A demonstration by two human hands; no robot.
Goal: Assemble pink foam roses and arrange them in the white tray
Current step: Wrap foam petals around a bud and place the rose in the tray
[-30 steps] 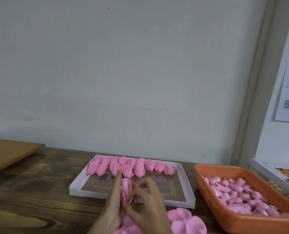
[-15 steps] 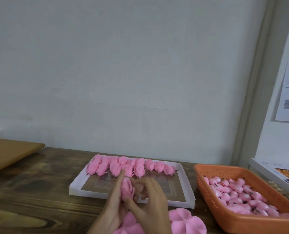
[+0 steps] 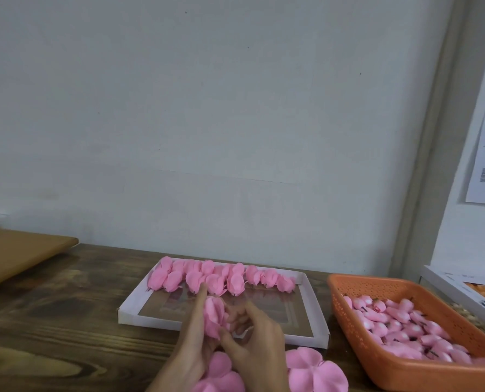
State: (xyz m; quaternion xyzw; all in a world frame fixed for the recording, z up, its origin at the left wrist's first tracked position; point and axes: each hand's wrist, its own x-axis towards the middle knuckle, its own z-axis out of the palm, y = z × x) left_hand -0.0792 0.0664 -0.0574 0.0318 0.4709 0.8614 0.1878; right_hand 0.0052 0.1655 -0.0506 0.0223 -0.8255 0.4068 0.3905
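A pink foam rose is held upright between both hands just in front of the white tray. My left hand cups its left side with the forefinger pointing up. My right hand pinches its lower right with thumb and fingers. Several finished pink roses lie in a row along the tray's far edge. Flat pink foam petal pieces lie on the table near my wrists.
An orange perforated basket with several pink rose buds stands at the right. A tan board lies at the far left on the dark wooden table. A white box sits at the far right.
My right hand's fingers have shifted around the rose, wrapping and pressing its petals. The rose stays in front of the tray.
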